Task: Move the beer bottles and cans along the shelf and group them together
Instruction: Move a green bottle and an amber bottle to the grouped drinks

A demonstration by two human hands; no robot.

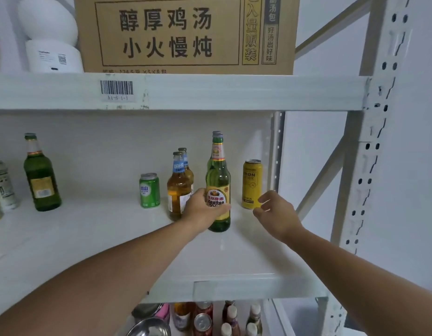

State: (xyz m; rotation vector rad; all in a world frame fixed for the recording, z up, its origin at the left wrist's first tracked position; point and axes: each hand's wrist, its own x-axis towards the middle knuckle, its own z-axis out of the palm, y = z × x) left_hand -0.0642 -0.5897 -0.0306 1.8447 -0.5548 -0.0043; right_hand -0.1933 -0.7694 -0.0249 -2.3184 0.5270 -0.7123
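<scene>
Two hands were out over the white shelf (93, 238). The left hand (202, 206) was wrapped around the lower part of a tall green bottle (218, 187), over its yellow label. The bottle stood upright on the shelf, near the middle of the view, with a second green bottle just behind it. The right hand (274, 212) was at about four o'clock from the bottle, fingers loosely curled and half open, holding nothing. It was just in front of the yellow can (252, 184), and I could not tell if it touched it.

At nine o'clock from the held bottle stood two amber bottles (179, 187), very close to the left hand's knuckles. Past them was a small green can (149, 190). Far off at nine o'clock stood another green bottle (41, 175) and a pale can (4, 187), well apart from the rest.

To do this step well, I think the hand should keep the bottle straight up and slide it slowly. Its knuckles could bump the amber bottles, so a low, firm hold helps. The right hand could steady the yellow can.
</scene>
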